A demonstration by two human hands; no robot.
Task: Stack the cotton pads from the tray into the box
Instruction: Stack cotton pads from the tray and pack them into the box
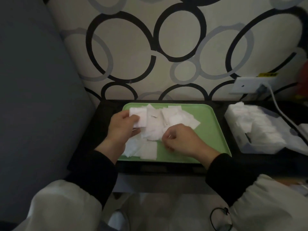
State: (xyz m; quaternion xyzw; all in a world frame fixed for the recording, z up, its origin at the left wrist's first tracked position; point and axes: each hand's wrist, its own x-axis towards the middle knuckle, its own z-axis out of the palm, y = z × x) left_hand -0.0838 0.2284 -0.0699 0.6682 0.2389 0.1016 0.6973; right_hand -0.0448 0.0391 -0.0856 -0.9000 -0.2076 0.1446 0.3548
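Black cuffs (93, 169) | left hand (122, 126) grips cotton pads (139, 116) | right hand (181, 139) curled over pile (155, 129) on tray (208, 127), grip unclear

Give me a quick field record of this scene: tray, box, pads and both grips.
tray: green tray, on black table
loose pads: cotton pads strewn over tray's left and middle
box: clear box right of tray, stacked pads inside
left grip: holds small pad stack at tray's far-left corner
right grip: fingers curled at pile's near edge; hold unclear
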